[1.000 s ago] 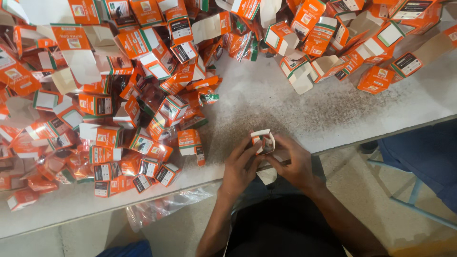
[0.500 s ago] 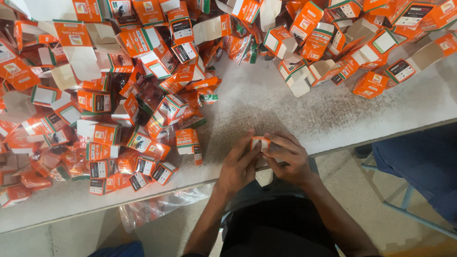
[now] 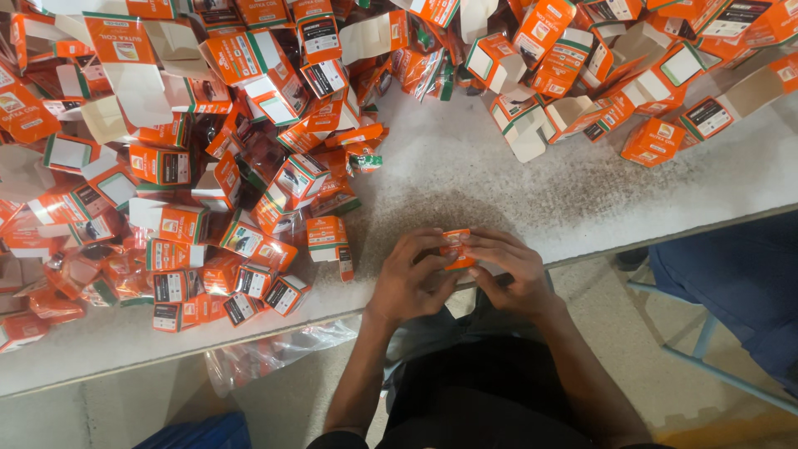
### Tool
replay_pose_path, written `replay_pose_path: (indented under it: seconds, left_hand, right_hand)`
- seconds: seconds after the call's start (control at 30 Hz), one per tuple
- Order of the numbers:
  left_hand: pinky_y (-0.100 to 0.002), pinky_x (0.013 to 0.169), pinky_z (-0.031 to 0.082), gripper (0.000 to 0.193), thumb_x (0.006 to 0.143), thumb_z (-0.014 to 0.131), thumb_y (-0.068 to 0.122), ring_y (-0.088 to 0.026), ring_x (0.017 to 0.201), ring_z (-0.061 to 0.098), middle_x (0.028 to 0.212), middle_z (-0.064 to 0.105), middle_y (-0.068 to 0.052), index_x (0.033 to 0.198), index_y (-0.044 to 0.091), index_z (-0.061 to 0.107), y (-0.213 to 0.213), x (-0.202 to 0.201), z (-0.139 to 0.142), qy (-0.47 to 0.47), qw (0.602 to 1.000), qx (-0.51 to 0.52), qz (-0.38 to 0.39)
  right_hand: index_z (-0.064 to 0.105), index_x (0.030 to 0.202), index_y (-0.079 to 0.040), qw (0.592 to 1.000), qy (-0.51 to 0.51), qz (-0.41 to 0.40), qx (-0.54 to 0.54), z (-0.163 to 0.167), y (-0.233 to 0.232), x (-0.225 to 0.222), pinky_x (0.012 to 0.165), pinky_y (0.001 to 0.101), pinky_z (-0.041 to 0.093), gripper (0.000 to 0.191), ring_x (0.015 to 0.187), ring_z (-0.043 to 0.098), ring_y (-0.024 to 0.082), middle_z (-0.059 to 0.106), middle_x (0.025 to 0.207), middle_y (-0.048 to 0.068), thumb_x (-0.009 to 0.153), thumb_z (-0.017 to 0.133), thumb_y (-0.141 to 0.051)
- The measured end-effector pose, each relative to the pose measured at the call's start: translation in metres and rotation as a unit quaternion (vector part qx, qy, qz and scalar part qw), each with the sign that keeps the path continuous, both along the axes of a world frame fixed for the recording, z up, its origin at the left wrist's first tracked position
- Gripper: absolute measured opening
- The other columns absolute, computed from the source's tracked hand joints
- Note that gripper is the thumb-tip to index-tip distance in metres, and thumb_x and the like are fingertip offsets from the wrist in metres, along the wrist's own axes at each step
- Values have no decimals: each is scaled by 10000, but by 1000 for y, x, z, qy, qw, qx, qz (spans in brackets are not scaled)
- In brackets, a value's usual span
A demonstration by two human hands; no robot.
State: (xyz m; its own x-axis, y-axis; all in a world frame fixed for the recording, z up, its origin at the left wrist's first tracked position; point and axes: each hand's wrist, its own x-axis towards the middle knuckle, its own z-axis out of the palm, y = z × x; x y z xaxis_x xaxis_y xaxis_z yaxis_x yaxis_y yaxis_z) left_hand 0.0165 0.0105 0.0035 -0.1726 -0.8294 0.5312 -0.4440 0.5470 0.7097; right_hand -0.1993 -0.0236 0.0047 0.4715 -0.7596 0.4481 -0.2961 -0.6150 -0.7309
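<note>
A small orange carton (image 3: 456,248) is pinched between both of my hands at the front edge of the grey speckled table (image 3: 465,179). My left hand (image 3: 411,278) wraps it from the left, fingers curled over its top. My right hand (image 3: 511,268) presses on it from the right. Only the carton's orange top face shows; the rest is hidden by my fingers. A closed orange carton (image 3: 329,239) stands just left of my left hand.
A dense heap of orange and white cartons (image 3: 191,166), some closed and some open, covers the table's left half. More open cartons (image 3: 598,75) lie along the far right. A clear plastic bag (image 3: 274,357) hangs below the table edge. A person in blue (image 3: 731,283) sits at right.
The white flaps of the carton that showed between my fingers are now folded away; only orange shows. Both hands stayed at the table edge, closing tighter around it.
</note>
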Motion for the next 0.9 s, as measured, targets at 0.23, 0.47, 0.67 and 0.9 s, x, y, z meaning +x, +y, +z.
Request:
replay_pose_path:
  seconds: [0.23, 0.47, 0.67, 0.9]
  left_hand:
    - [-438, 1018, 580, 382, 781, 843, 54, -335, 1191, 658, 1106, 678, -70, 1134, 63, 699, 2, 4, -4, 0, 1000, 8, -4]
    - [-419, 1029, 600, 242, 851, 853, 80, -303, 1219, 689, 1089, 709, -38, 1051, 105, 720, 3, 4, -9, 9, 1000, 6, 9]
    - [-430, 999, 576, 276, 777, 901, 198, -339, 1227, 651, 1130, 673, -70, 937, 98, 699, 9, 8, -3, -24, 1000, 8, -3]
    - [-529, 1179, 444, 295, 827, 791, 74, -342, 1417, 519, 1265, 655, -32, 1112, 137, 742, 24, 7, -4, -139, 989, -11, 46]
  right_hand:
    - [743, 1074, -60, 999, -17, -22, 32, 0, 1, 4, 1013, 392, 576, 257, 1170, 716, 286, 757, 1162, 75, 825, 796, -22]
    - [748, 1044, -57, 996, -61, -44, 44, 1, 5, 12, 994, 377, 586, 185, 1146, 729, 268, 757, 1176, 104, 865, 786, -26]
    - [750, 1042, -54, 1000, -17, 7, 17, 3, 2, 3, 937, 384, 577, 263, 1145, 684, 305, 696, 1260, 165, 783, 795, -51]
    - [722, 977, -88, 999, 8, -39, -26, -11, 8, 12, 950, 402, 569, 201, 1165, 691, 310, 692, 1319, 160, 800, 818, -77]
